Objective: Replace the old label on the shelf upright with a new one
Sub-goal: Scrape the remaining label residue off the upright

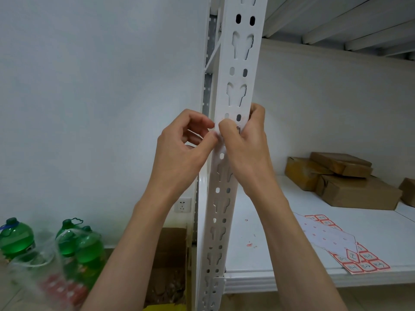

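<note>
Two hands meet at the white shelf upright (233, 90), which runs from 12 o'clock down to 6 o'clock through the middle of the head view, pierced by paired oval holes and keyhole slots. The left hand (179, 151) comes in from 7 o'clock, fingers curled, thumb and forefinger pinched together against the upright's left edge. Whether a scrap of label lies in that pinch I cannot tell. The right hand (244, 144) comes in from 5 o'clock and wraps the upright, fingers curled round its right edge and thumb pressed on the front face, touching the left hand's fingertips. Just above that thumb a faint reddish outline marks the label (232, 118) on the front face, across a pair of oval holes; its writing cannot be read.

At 4 o'clock a sheet of red-bordered labels (359, 261) lies on the white shelf board (280, 261), partly peeled, its corner hanging past the board's front edge. Small red scraps (249, 244) lie on the board near the upright. At 3 o'clock brown cardboard boxes (350, 182) are stacked at the back of the shelf. At 8 o'clock green bottles (76, 243) stand on the floor by the wall, and a wall socket (182, 205) sits just left of the upright, with an open carton (170, 265) below it.
</note>
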`<state>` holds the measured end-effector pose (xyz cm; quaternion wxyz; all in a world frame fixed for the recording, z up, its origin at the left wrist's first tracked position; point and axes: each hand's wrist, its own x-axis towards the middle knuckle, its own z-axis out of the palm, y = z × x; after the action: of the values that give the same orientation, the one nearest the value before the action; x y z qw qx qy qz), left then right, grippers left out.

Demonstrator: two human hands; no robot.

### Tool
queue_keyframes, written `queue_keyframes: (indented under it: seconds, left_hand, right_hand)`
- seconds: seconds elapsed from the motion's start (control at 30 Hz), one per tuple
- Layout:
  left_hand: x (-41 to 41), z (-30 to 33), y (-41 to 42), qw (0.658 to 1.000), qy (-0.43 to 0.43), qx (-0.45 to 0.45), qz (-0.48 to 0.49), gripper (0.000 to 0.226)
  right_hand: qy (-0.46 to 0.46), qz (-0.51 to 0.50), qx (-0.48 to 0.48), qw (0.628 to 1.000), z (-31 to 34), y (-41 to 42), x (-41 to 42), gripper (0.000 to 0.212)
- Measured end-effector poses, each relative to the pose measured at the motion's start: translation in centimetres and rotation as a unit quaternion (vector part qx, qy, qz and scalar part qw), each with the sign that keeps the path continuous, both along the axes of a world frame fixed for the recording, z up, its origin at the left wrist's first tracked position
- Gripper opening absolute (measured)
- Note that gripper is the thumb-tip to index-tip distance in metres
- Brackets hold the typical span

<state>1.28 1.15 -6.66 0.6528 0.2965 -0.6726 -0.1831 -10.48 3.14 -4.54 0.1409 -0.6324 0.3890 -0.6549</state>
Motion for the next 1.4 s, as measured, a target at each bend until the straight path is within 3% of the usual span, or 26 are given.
queue_keyframes:
  seconds: [0.23,0.37,0.5,0.83,0.9,1.03,1.2,1.4]
  left_hand:
    - [-0.4,0.3,1.1,0.997,-0.002,-0.066,0.028,0.029]
    - [-0.6,0.5,1.4,0.981,-0.027,-0.158,0.109,0.019]
    - [-1.3,0.3,1.3,0.958,-0.049,-0.213,0.185,0.014]
    - [-2.2,0.1,1.5,0.933,-0.058,-0.255,0.245,0.012]
    - [-2.3,0.4,1.9,0.956,-0.010,-0.212,0.202,0.016]
    - [-2.7,1.1,2.0,0.997,0.072,0.006,0.042,0.033]
    - [-3.7,1.1,1.4,0.974,0.094,0.168,-0.119,0.025]
    - [-4.6,1.2,1.3,0.964,0.110,0.208,-0.123,0.036]
  right_hand:
    - [-0.056,0.017,0.021,0.998,-0.2,0.1,-1.1,0.021]
    - [-0.146,0.044,0.025,0.988,-0.1,0.2,-2.5,0.025]
    - [-0.208,0.005,-0.026,0.978,-0.4,0.4,-3.7,0.027]
    - [-0.188,0.026,-0.022,0.982,-1.0,1.2,-4.5,0.013]
    - [-0.192,0.038,-0.008,0.981,-1.1,1.2,-4.8,0.010]
    - [-0.209,0.026,0.018,0.978,-1.5,0.6,-5.5,0.005]
    - [-0.186,-0.033,0.085,0.978,-3.9,-1.6,-6.9,0.004]
    - [-0.088,-0.165,0.226,0.956,-10.0,-4.7,-8.4,0.037]
